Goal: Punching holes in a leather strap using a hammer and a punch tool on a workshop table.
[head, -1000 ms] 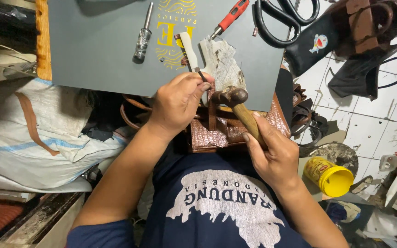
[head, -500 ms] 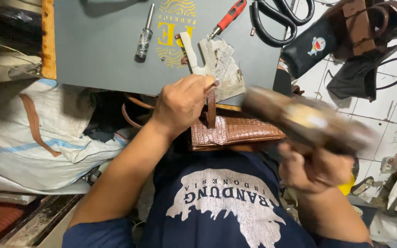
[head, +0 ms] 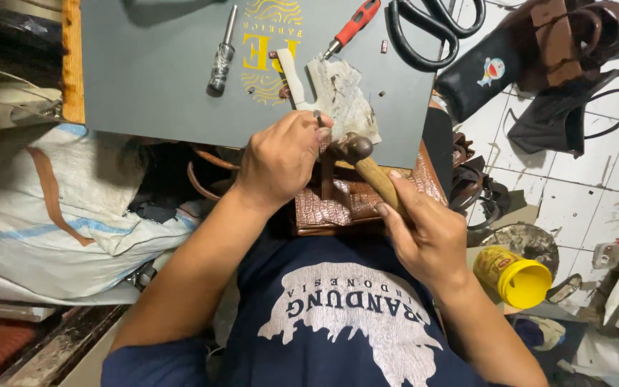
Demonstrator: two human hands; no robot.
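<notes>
1. Head camera, looking down: the left hand [head: 281,161] pinches something small at its fingertips [head: 322,123], pressed to the top edge of a brown, scale-embossed leather bag [head: 352,204]; the pinched piece is too small to identify, and could be a rivet, a nail or a punch.

2. Fingers of the right hand [head: 428,233] are wrapped tight around the wooden handle of a hammer [head: 367,165], whose dark metal head sits just beside the left fingertips, at or near the pinched piece.

3. The bag lies across the person's lap against the near edge of a grey work board [head: 159,79], with a strap running upright between the two hands.

4. Judging by this pose, the fastening at the bag's edge is in mid-work: the small piece is held in position and the hammer is on it, not yet set aside.

5. On the board lie a clear-handled screwdriver [head: 221,57], a red-handled tool [head: 352,25], black scissors [head: 431,29] and a scrap of crumpled white paper [head: 342,97].

6. A yellow tin [head: 514,276] stands on the tiled floor to the right.

7. Hidden: the contact point under the hammer head, the bag's far side beneath the hands, and the scissor handles, cut off at the top.
</notes>
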